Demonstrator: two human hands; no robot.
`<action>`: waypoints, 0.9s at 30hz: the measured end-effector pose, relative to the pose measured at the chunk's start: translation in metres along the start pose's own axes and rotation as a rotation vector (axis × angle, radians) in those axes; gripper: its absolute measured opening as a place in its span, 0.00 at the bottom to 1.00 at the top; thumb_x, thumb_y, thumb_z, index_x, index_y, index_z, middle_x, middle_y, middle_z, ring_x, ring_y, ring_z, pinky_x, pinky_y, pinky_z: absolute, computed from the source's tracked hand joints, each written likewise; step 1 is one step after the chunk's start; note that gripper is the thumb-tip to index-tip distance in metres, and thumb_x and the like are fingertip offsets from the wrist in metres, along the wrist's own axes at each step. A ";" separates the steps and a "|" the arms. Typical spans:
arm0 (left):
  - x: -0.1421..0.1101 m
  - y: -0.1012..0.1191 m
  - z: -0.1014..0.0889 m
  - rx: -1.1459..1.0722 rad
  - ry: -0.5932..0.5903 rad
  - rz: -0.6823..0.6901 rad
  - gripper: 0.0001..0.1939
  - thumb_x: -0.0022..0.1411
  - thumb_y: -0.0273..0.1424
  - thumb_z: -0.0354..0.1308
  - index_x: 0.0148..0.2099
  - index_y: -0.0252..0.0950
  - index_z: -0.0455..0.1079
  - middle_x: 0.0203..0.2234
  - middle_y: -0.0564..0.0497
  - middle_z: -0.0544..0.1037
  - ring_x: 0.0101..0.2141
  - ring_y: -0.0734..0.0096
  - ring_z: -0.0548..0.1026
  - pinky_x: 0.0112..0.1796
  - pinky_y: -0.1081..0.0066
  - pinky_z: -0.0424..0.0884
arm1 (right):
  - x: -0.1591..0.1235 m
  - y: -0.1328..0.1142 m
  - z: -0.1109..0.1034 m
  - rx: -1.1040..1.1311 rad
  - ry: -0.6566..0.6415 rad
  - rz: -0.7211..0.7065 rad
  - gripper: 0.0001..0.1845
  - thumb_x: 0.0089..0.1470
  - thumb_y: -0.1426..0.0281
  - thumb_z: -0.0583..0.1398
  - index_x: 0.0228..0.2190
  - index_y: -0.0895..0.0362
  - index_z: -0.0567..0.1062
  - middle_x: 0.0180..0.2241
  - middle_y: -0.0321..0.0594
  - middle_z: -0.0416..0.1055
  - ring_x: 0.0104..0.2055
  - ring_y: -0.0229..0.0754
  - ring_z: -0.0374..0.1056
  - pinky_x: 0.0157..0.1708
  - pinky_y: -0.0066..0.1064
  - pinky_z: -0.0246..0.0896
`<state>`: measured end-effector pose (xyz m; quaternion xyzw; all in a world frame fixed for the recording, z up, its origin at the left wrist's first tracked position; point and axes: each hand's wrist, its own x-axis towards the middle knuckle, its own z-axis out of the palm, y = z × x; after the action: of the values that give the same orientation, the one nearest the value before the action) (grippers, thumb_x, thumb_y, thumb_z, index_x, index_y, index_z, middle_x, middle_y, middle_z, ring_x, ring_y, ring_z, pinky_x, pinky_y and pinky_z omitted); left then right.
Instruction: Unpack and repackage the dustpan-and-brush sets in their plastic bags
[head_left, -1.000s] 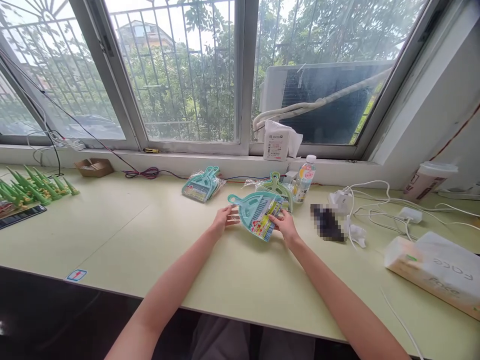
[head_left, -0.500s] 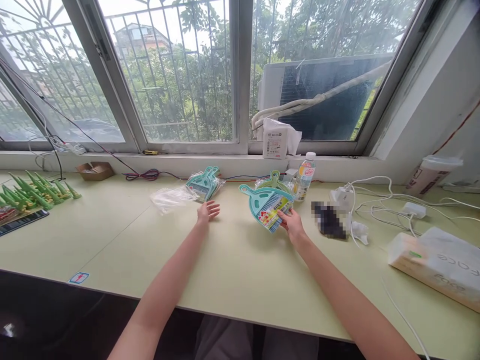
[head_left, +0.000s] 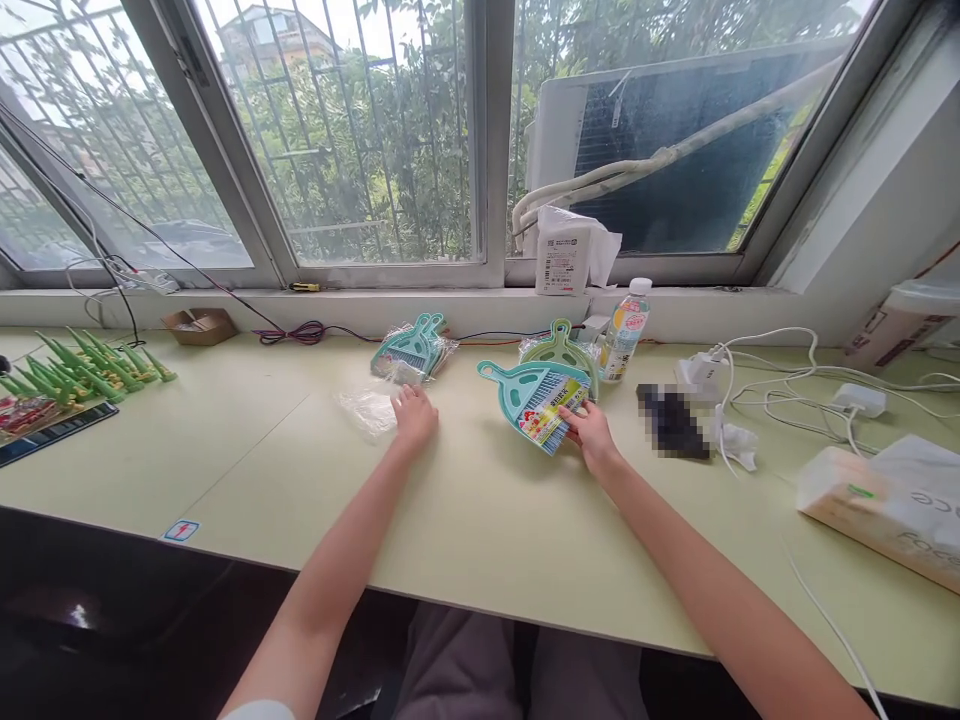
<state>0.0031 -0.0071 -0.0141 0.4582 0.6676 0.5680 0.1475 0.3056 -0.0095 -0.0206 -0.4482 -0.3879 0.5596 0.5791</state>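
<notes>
My right hand (head_left: 591, 440) is closed on the lower right edge of a teal mini dustpan and brush set (head_left: 525, 400), thumb over its printed card label. The set tilts above the table, its handle pointing left. Behind it lies a green dustpan (head_left: 559, 345) in clear wrap, partly hidden. My left hand (head_left: 415, 412) has its fingers bent and closed on the near edge of a crumpled clear plastic bag (head_left: 366, 412); the fingertips are partly hidden. Just beyond the left hand sits a stack of teal dustpan sets (head_left: 416, 342) in clear wrapping.
A drink bottle (head_left: 626, 330) stands behind the right hand, with a pixelated dark object (head_left: 675, 422), chargers and white cables (head_left: 859, 400) to its right. A tissue pack (head_left: 877, 510) lies far right. Green spiky pieces (head_left: 90, 370) and a small cardboard box (head_left: 199, 325) are at left.
My left hand has turned from spread fingers to bent fingers at the plastic bag, and the bag has shifted and bunched. The right hand still holds the dustpan set. The camera view has tilted down slightly.
</notes>
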 end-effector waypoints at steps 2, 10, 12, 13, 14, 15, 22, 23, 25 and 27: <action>-0.023 0.021 0.017 -0.122 -0.119 0.191 0.19 0.54 0.25 0.58 0.50 0.35 0.64 0.62 0.37 0.55 0.65 0.52 0.43 0.60 0.54 0.47 | -0.001 -0.001 0.001 0.011 0.004 -0.001 0.18 0.43 0.70 0.67 0.38 0.54 0.69 0.37 0.40 0.77 0.35 0.43 0.75 0.32 0.33 0.73; -0.065 0.055 0.046 -0.605 -0.648 -0.318 0.40 0.57 0.44 0.58 0.65 0.45 0.40 0.46 0.46 0.72 0.40 0.65 0.74 0.41 0.66 0.70 | -0.019 -0.010 0.020 -0.013 -0.266 -0.038 0.21 0.45 0.63 0.66 0.41 0.54 0.69 0.36 0.40 0.78 0.35 0.43 0.75 0.34 0.33 0.72; -0.062 0.051 0.045 -0.596 -0.609 -0.349 0.31 0.56 0.42 0.60 0.59 0.42 0.54 0.44 0.48 0.73 0.39 0.67 0.74 0.39 0.69 0.70 | -0.019 -0.009 0.022 -0.075 -0.198 -0.004 0.16 0.49 0.60 0.62 0.38 0.56 0.70 0.35 0.42 0.78 0.30 0.42 0.75 0.27 0.30 0.69; -0.060 0.049 0.044 -0.592 -0.591 -0.360 0.25 0.57 0.42 0.58 0.54 0.40 0.60 0.42 0.48 0.74 0.38 0.67 0.73 0.38 0.70 0.70 | -0.017 -0.009 0.020 -0.106 -0.093 -0.005 0.15 0.52 0.58 0.59 0.36 0.57 0.69 0.35 0.43 0.78 0.28 0.41 0.75 0.24 0.28 0.67; -0.058 0.046 0.043 -0.590 -0.574 -0.373 0.21 0.58 0.42 0.56 0.50 0.38 0.63 0.40 0.49 0.74 0.37 0.67 0.73 0.37 0.70 0.69 | -0.014 -0.010 0.016 -0.124 0.044 -0.014 0.16 0.55 0.56 0.56 0.35 0.57 0.69 0.36 0.44 0.78 0.26 0.40 0.74 0.20 0.25 0.63; -0.056 0.044 0.042 -0.593 -0.561 -0.386 0.18 0.59 0.43 0.54 0.47 0.37 0.65 0.37 0.49 0.75 0.35 0.67 0.73 0.35 0.71 0.69 | -0.010 -0.012 0.009 -0.123 0.191 -0.026 0.18 0.57 0.55 0.51 0.36 0.56 0.68 0.36 0.44 0.78 0.24 0.39 0.74 0.16 0.24 0.58; -0.058 0.037 0.048 -0.620 -0.655 -0.377 0.18 0.57 0.44 0.56 0.42 0.35 0.68 0.32 0.49 0.77 0.34 0.65 0.74 0.37 0.69 0.68 | 0.017 -0.050 -0.039 -0.086 0.329 0.081 0.27 0.60 0.51 0.37 0.39 0.54 0.66 0.29 0.42 0.77 0.19 0.36 0.67 0.14 0.25 0.43; -0.059 0.037 0.049 -0.620 -0.695 -0.349 0.20 0.56 0.45 0.57 0.42 0.34 0.69 0.34 0.47 0.77 0.36 0.63 0.74 0.39 0.68 0.68 | 0.014 -0.051 -0.036 -0.212 0.262 0.054 0.25 0.61 0.53 0.39 0.36 0.55 0.67 0.26 0.41 0.76 0.17 0.36 0.65 0.15 0.25 0.44; -0.063 0.039 0.050 -0.595 -0.785 -0.280 0.22 0.56 0.47 0.57 0.44 0.34 0.70 0.38 0.46 0.77 0.40 0.60 0.74 0.44 0.66 0.66 | 0.002 -0.047 -0.018 -0.550 0.120 -0.130 0.21 0.61 0.57 0.44 0.30 0.55 0.69 0.23 0.39 0.73 0.19 0.36 0.64 0.19 0.26 0.49; -0.067 0.042 0.050 -0.562 -0.858 -0.209 0.23 0.56 0.48 0.57 0.44 0.34 0.70 0.40 0.46 0.77 0.43 0.59 0.73 0.46 0.65 0.65 | -0.016 -0.035 0.005 -0.967 0.006 -0.428 0.19 0.61 0.61 0.46 0.27 0.55 0.71 0.24 0.40 0.73 0.26 0.39 0.67 0.25 0.27 0.53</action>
<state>0.0933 -0.0310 -0.0138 0.5233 0.4110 0.4687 0.5810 0.3102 -0.0241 0.0156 -0.5766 -0.6830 0.1845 0.4087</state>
